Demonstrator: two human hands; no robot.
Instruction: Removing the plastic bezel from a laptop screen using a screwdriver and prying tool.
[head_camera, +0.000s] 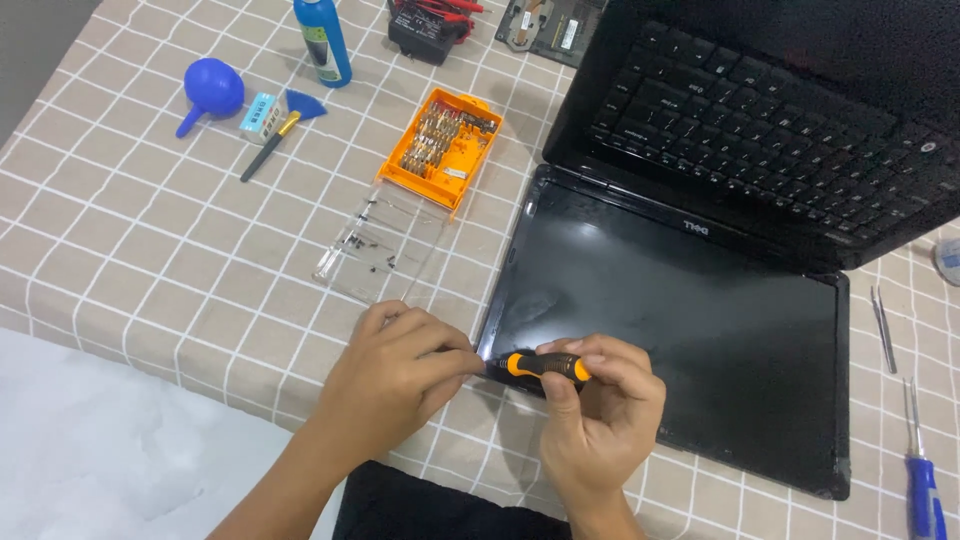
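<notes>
Far left on the checked tablecloth (150, 250): a blue bulb blower (212, 88), a small brush (275, 130), a blue bottle (322, 38). Further right, an orange bit case (442, 148) standing open, with its clear lid (385, 245) just in front, small dark screws scattered on it.

Then the left hand (392, 375), fingers curled and closed, thumb and forefinger pinched at the near left corner of the laptop's screen bezel (500, 300), touching the tip end of the screwdriver (545, 366). Whether anything small was pinched there could not be told.

Just beside it, the right hand (600, 405), closed around the screwdriver's black-and-orange handle. Long axis of the tool nearly level, running left to right, tip pointing left toward that corner and the left fingers. Both hands close together at the bezel corner, the right carrying the tool, the left nearer the tip.

Rightward, the open black laptop (700, 330) lay flat, screen toward the person, keyboard (770, 120) beyond. At the far right edge, tweezers (884, 325) and a blue-handled tool (925, 490), well apart from both hands.
</notes>
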